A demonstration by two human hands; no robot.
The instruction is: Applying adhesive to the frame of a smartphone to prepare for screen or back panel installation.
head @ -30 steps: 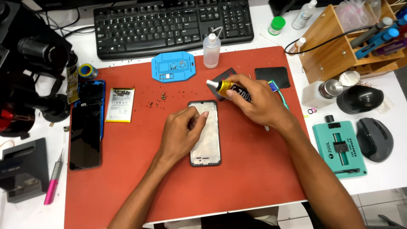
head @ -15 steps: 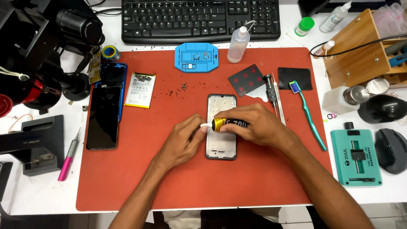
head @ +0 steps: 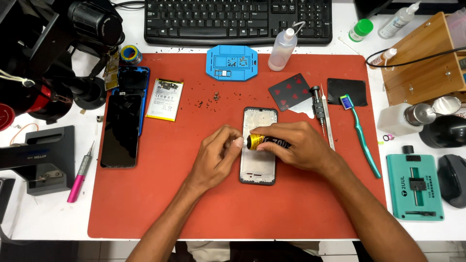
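Glue tube, yellow and black, gripped in right hand, fingers closed round it, lying over phone frame on red mat. Left hand pinched at nozzle, perhaps on cap. Best squeezed gently, nozzle kept along frame edge.

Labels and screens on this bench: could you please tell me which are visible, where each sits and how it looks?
Glue tube: in the right hand over the phone frame; yellow and black label.
Battery: mat's upper left; white rectangular label.
Phone screen: mat's left edge; dark, blank, rectangular.
Teal jig: right of the mat; pale printed mark.
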